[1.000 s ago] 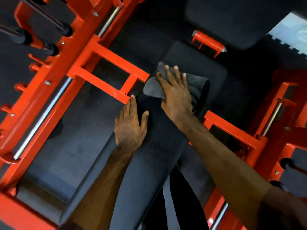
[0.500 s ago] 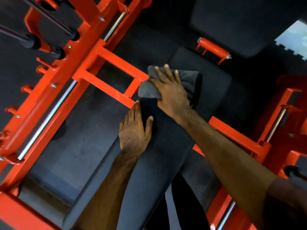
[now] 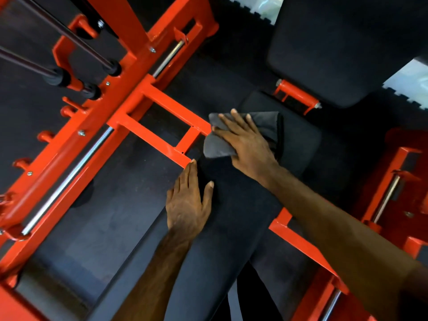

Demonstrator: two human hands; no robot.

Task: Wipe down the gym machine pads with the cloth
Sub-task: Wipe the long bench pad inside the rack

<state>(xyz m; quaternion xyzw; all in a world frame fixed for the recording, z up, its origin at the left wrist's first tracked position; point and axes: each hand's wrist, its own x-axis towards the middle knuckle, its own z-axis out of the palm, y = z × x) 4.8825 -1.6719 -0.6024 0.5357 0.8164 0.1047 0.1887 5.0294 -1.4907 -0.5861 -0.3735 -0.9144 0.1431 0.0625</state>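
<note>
A: Left to right, what's there?

B: One red frame [image 3: 129,107] with two chrome rods along it. Then the left hand [image 3: 187,200], fingers straight and together, flat on the long black pad [image 3: 231,228].

A: And the cloth?

B: One grey cloth [image 3: 266,126], at the pad's far end, pressed under the right hand [image 3: 247,144], fingers spread wide. A second pad [image 3: 347,47] lies beyond.
</note>
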